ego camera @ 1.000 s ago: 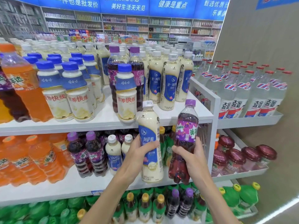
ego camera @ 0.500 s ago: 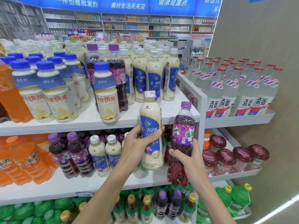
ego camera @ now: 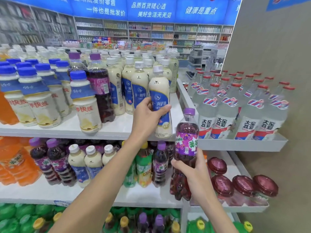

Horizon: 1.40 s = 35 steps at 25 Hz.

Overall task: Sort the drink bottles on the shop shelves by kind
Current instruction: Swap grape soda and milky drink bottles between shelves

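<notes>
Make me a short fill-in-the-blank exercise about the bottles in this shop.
The left hand grips a cream milk tea bottle with a ___ cap.
The right hand holds a grape Mirinda bottle with a ___ cap.
The clear bottles on the side shelf have ___ caps.
Missing words: white, purple, red.

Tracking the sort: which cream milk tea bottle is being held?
The cream bottle in the left hand, gripped round its blue label at the top shelf's front right. The other cream bottles stand free in rows, no hand on them.
</notes>
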{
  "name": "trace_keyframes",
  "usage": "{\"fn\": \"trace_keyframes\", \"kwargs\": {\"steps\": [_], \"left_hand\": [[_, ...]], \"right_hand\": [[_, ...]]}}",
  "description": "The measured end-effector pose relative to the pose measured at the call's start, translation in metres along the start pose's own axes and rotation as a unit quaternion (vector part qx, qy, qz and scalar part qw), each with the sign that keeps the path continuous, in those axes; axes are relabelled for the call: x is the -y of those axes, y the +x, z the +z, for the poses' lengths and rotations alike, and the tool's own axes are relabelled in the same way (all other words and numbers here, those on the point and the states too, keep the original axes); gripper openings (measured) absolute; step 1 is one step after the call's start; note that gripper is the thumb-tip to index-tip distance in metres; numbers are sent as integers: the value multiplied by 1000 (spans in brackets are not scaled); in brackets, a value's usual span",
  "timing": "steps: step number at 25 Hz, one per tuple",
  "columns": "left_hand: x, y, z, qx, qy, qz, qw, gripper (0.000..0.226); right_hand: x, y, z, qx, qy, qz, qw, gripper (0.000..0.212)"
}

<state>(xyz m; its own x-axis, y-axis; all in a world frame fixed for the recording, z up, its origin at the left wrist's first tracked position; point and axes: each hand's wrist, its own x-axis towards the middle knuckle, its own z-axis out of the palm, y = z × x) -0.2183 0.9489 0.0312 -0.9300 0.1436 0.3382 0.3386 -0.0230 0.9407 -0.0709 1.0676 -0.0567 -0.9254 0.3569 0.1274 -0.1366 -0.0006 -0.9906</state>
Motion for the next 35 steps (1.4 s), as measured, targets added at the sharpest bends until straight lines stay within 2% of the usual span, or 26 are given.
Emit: {"fn": "trace_keyframes", "kwargs": {"steps": [9, 14, 16, 18, 24, 30, 35], "left_hand": [[18, 33, 20, -52, 139, 55, 987, 36], [22, 31, 34, -108, 223, 69, 966, 69], [22, 31, 37, -114, 234, 65, 963, 75], [25, 27, 36, -110, 251, 65, 959, 75], [31, 20, 35, -110, 346, 46, 931, 55], [36, 27, 52, -119, 474, 75, 869, 80], [41, 28, 53, -132, 454, 92, 877, 74]], "right_hand": [[10, 27, 2, 14, 2, -10, 1000, 44], [6, 31, 4, 9, 8, -9, 1000, 42], [3, 29, 4, 4, 11, -4, 1000, 43], [-1, 27, 4, 2, 10, -1, 1000, 43], [-9, 23, 6, -5, -8, 10, 1000, 43], [-10, 21, 6, -7, -2, 13, 1000, 43], [-8, 19, 4, -13, 9, 10, 1000, 43]]}}
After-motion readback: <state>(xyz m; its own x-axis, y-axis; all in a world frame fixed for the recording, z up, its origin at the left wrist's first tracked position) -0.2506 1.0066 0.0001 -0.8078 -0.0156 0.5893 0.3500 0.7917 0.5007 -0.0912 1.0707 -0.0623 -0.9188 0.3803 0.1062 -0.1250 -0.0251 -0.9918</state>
